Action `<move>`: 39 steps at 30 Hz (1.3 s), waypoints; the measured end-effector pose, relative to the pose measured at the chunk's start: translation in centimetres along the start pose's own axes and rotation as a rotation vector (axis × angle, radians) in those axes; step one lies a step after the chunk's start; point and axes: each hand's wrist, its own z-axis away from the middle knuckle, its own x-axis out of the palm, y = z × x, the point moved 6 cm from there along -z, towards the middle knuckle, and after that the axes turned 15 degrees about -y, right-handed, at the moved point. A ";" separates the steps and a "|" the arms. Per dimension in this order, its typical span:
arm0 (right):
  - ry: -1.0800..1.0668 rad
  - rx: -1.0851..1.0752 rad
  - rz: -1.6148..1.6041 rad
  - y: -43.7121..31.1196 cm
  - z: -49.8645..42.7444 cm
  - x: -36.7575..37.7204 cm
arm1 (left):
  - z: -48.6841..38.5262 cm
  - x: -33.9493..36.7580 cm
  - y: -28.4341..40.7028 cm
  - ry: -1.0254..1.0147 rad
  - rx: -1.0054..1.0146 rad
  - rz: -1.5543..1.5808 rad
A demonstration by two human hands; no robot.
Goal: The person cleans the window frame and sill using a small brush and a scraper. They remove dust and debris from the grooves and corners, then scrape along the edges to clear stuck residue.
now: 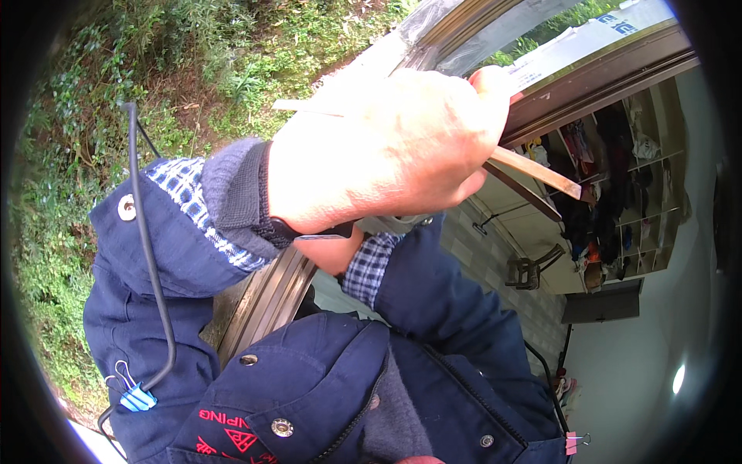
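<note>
My left hand (394,139), bright with sunlight and back uppermost, is closed around a thin wooden strip (539,171). One end juts out to the right; a thin pale piece (307,107) shows left of the hand, and I cannot tell if it is the same strip. A darker strip or its reflection (522,191) runs just below. My right arm crosses under the left wrist. Only a bit of my right hand or wrist (330,254) shows there; its fingers are hidden. Beside both hands is a brown metal window frame (603,75) with printed protective film (579,52) on it.
Window track rails (269,296) pass beneath my arms. Outside on the left grows dense greenery (64,232). Indoors on the right are shelves (643,191) with clothes and a dark chair-like object (530,272). A black cable (148,243) is clipped to my sleeve by a blue binder clip (138,397).
</note>
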 end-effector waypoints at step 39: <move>-0.380 0.032 0.712 -13.9 2.3 -1.8 | 1.5 -0.4 0.2 -0.131 -0.025 0.316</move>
